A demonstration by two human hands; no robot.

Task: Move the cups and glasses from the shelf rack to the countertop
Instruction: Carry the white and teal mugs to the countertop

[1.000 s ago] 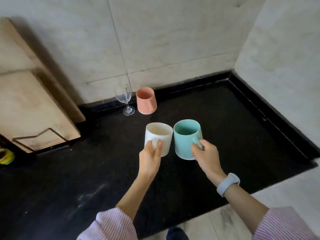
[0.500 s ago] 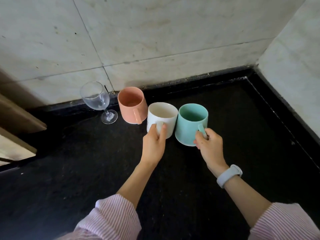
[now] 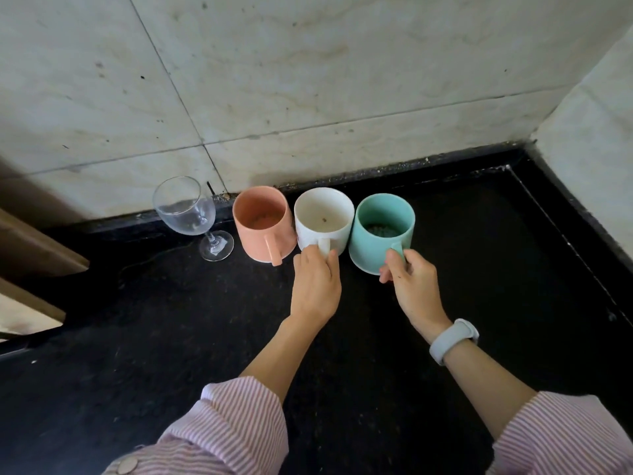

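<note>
Three mugs stand in a row at the back of the black countertop, close to the wall. The white mug is in the middle, and my left hand grips its handle. Right of it sits the teal mug, its handle pinched by my right hand. The salmon-pink mug stands free just left of the white one, handle toward me. Further left is an upright clear wine glass. Both held mugs look level and low on the counter.
Marble-tiled walls close the counter at the back and on the right, meeting in a corner. A wooden board or shelf edge juts in at the far left. A pale wristband sits on my right wrist.
Both hands have carried the white and teal mugs away from me to the back of the counter, beside the pink mug. The view has moved closer to the wall.
</note>
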